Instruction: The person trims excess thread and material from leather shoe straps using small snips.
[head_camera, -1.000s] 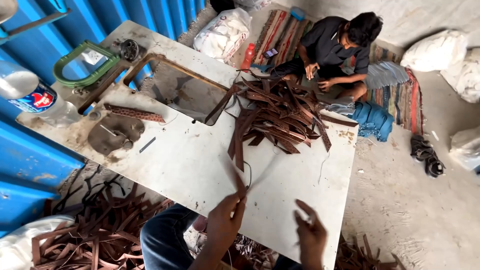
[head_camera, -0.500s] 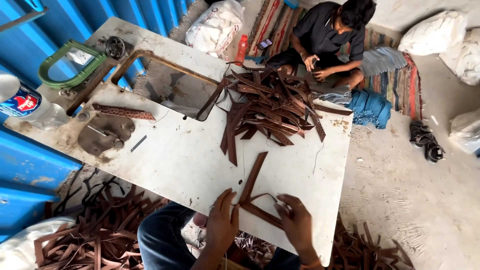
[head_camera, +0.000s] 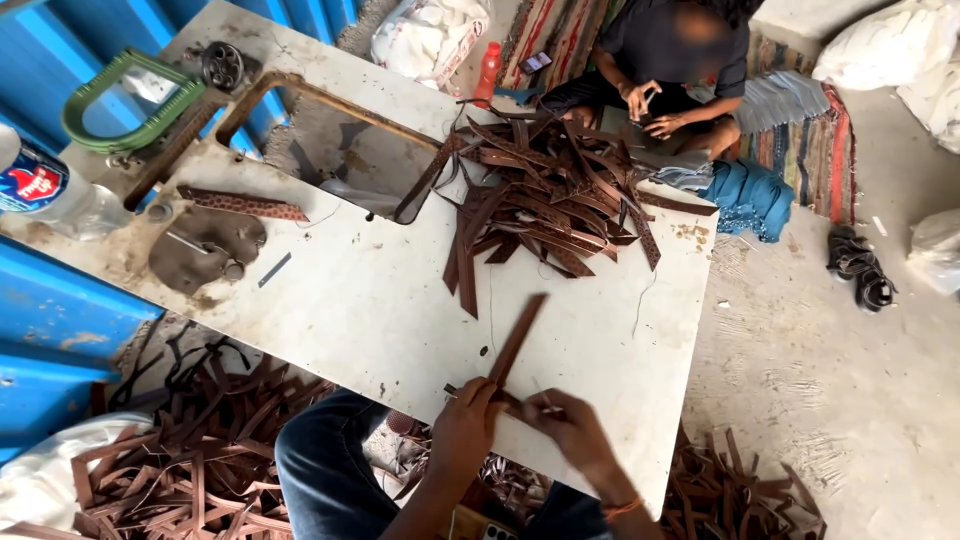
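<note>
- I see my left hand (head_camera: 462, 437) at the near edge of the white table (head_camera: 370, 300), fingers curled narrow around the lower end of a brown leather strip (head_camera: 516, 340).
- My right hand (head_camera: 568, 428) sits just beside it, fingertips pinched on the same end of the strip; whether it also holds a small tool I cannot tell.
- The strip lies tilted on the table, its far end pointing away from me toward the pile of brown strips (head_camera: 545, 195), which is apart from it.
- That pile spreads over the far right part of the table, next to a rectangular cutout (head_camera: 340, 150) in the tabletop.
- On the left side of the table I see a green frame (head_camera: 130, 100), a patterned strip (head_camera: 243, 204) and a plastic bottle (head_camera: 50, 190).
- More leather scraps (head_camera: 190, 460) lie on the floor to my left, beside my knee in blue jeans (head_camera: 330, 470).
- Beyond the table another person (head_camera: 670, 60) sits on a striped mat (head_camera: 800, 120), hands together over something small.
</note>
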